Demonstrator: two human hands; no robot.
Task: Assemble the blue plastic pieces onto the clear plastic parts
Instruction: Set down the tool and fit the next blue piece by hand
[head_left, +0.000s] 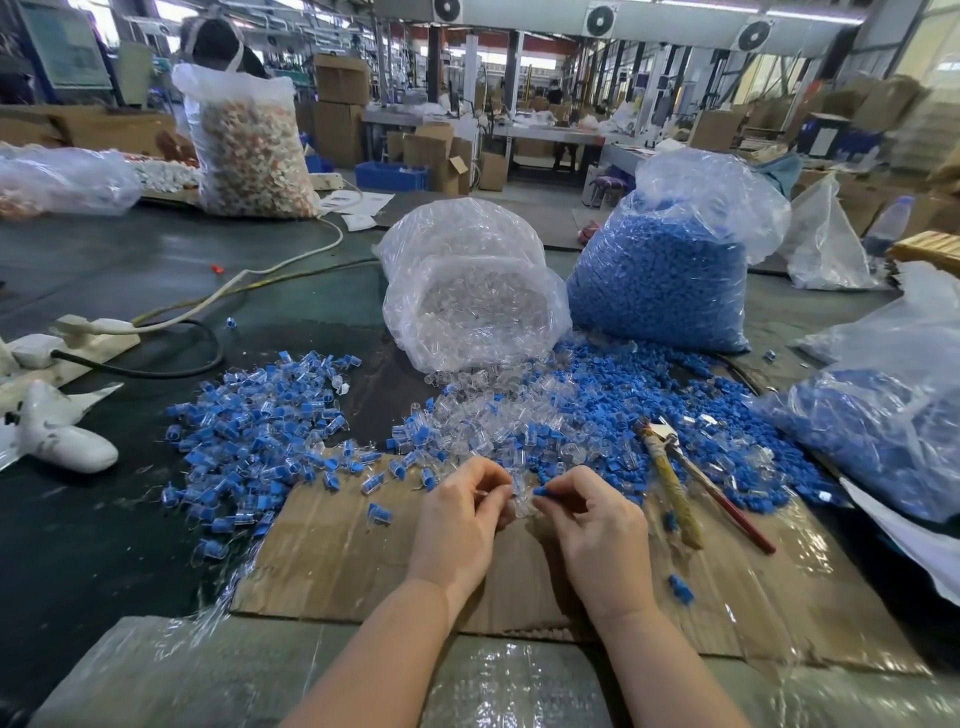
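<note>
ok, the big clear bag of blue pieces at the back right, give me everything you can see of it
The large clear plastic bag of blue plastic pieces stands upright on the dark table, packed most of the way with small blue parts. Its crinkled, glossy top is loose and open above the fill. Its left side is right up against the clear plastic bag of clear parts, apparently touching. Loose blue pieces are spilled at its base. Neither hand touches it.

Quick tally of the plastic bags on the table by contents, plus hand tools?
Bags of blue plastic pieces: 2
Bag of clear plastic parts: 1
Bag of orange-and-white parts: 1
Bag with unclear contents, far left: 1
Empty-looking bag, far right: 1
Hand tools: 2
Total: 8
</note>
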